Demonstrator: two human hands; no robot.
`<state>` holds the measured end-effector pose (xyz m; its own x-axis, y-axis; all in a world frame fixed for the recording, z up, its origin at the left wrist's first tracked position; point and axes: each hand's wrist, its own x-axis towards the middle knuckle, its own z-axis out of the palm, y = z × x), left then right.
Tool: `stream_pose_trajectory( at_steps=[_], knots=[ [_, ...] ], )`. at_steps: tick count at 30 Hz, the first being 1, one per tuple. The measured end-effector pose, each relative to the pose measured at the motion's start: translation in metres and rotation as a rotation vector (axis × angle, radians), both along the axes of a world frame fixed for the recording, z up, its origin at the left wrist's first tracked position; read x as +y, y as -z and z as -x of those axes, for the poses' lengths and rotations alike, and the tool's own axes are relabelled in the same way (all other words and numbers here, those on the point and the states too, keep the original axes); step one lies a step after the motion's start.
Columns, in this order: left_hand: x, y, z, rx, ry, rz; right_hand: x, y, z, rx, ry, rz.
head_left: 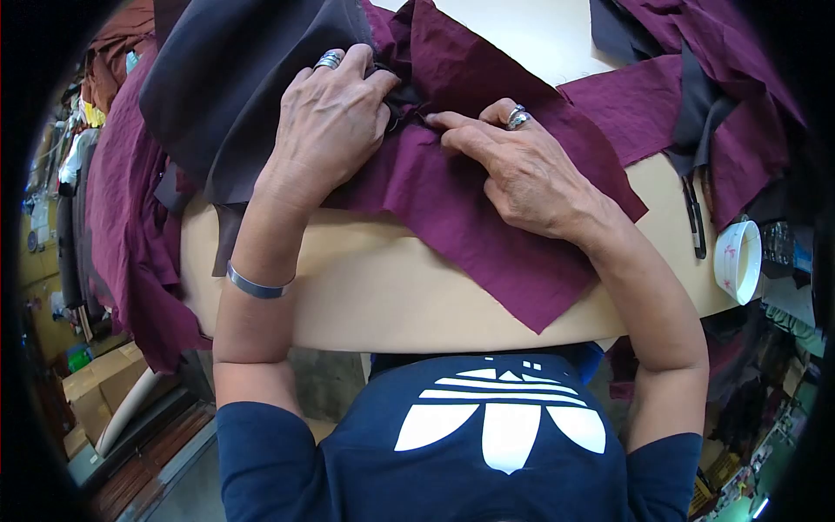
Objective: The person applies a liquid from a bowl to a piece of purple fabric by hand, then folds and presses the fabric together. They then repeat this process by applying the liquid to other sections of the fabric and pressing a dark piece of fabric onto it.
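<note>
Maroon cloth [487, 235] lies across the table in front of me, its pointed corner hanging toward my body. Joined or overlapping with it at the upper left is a dark grey cloth [235, 78]. My left hand [335, 122] has its fingers curled closed at the dark cloth's edge, where the two fabrics meet. Just to its right, my right hand [526, 170] is closed, its fingertips at a gathered spot of the maroon cloth. What lies beneath the fingertips of both hands is partly hidden.
More maroon fabric [130, 217] drapes over the table's left edge. At the right, further maroon and dark pieces [626, 104] lie beside a black slim tool [694, 217] and a white flowered bowl [738, 261]. A cardboard box [109, 383] stands below left of the pale table [365, 296].
</note>
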<state>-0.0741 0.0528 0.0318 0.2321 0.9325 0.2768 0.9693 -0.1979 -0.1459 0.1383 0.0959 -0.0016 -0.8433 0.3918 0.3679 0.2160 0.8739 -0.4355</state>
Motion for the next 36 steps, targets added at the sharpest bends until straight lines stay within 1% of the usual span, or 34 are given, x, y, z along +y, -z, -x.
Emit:
stream_pose_trajectory(
  at_steps=[3,6,9,12,15,18,22,28,31,32,34,36],
  knots=[
    [0.0,0.001,-0.002,-0.03,-0.019,-0.001,-0.002,0.0,0.001,0.026,0.04,0.046],
    [0.001,0.002,-0.001,-0.083,-0.03,0.003,-0.004,0.002,-0.003,0.112,0.062,0.089],
    [0.0,0.003,-0.002,-0.132,-0.038,0.0,-0.003,0.008,-0.005,0.219,0.031,0.118],
    [0.002,0.009,-0.002,-0.145,-0.07,0.029,-0.005,0.008,-0.005,0.143,0.023,0.079],
    [0.004,0.015,0.004,-0.24,0.027,0.051,-0.005,0.007,-0.004,0.07,0.03,0.041],
    [0.006,0.01,0.006,-0.264,0.035,0.109,-0.006,0.006,-0.002,-0.005,0.028,-0.134],
    [0.007,0.004,0.005,-0.264,0.058,0.085,-0.009,0.0,-0.001,-0.178,0.013,-0.336],
    [0.009,0.009,0.003,-0.269,0.045,0.067,-0.008,-0.002,0.003,-0.191,-0.012,-0.338],
    [0.008,0.01,0.004,-0.234,0.067,0.034,-0.008,0.001,0.002,-0.185,-0.001,-0.354],
    [0.005,0.008,0.004,-0.276,0.084,-0.02,-0.008,0.001,0.002,-0.173,0.003,-0.347],
    [-0.007,-0.001,0.001,-0.358,0.119,-0.127,-0.008,0.001,0.002,-0.148,0.012,-0.334],
    [-0.029,-0.026,-0.001,-0.272,0.207,-0.02,-0.004,0.002,0.002,-0.097,-0.003,-0.28]
  ],
)
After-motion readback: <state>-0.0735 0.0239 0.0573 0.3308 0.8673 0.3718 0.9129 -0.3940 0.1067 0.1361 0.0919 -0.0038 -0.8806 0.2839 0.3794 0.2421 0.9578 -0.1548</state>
